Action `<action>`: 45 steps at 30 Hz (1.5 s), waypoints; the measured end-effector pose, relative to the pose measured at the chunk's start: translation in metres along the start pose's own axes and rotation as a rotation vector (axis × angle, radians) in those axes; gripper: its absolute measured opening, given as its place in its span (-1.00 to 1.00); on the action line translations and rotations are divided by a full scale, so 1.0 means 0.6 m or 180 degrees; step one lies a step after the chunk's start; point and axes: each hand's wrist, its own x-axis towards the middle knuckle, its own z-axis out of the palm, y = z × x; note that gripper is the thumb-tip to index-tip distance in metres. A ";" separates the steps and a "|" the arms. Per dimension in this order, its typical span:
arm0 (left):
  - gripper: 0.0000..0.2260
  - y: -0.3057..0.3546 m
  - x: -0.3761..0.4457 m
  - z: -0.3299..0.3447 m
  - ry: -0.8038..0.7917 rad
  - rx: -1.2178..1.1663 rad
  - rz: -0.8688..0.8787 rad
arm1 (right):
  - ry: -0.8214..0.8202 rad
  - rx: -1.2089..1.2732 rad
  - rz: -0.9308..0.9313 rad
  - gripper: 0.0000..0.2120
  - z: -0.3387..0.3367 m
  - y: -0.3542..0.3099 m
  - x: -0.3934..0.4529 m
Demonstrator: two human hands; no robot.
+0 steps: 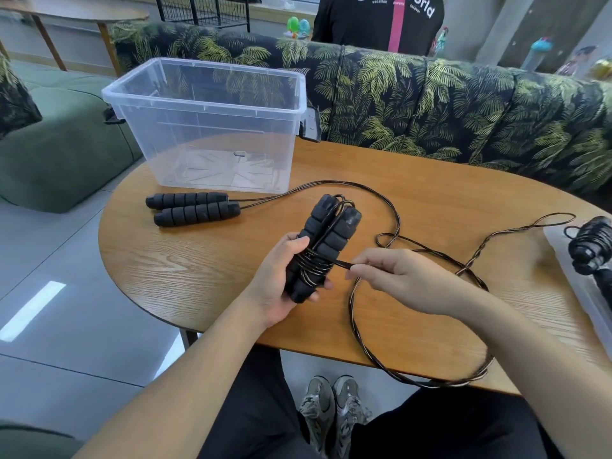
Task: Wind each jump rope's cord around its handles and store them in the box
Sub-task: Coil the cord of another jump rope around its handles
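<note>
Paired black foam handles stand upright above the worktop, cord coiled round their lower half. Left hand grips them low, fingers wrapped right round the pair. Right hand sits just beside, fingertips pinching the cord taut off the coil. Loose cord loops over the near edge. A second rope's handles lie flat in front of the clear box, far left. A wound rope rests on a lid, far right.
</note>
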 end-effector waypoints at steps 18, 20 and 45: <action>-0.62 0.008 -0.008 -0.009 -0.0592 -0.0250 -0.0265 | -0.0767 0.0299 0.0367 -0.79 -0.079 0.037 0.075; -0.52 0.007 -0.009 -0.008 -0.0703 -0.0126 -0.0323 | -0.0631 -0.0016 0.0431 -0.84 -0.081 0.031 0.091; -0.63 -0.007 -0.006 0.011 -0.0610 0.0350 -0.0625 | -0.0126 -0.2083 0.0215 -0.85 -0.037 -0.133 0.109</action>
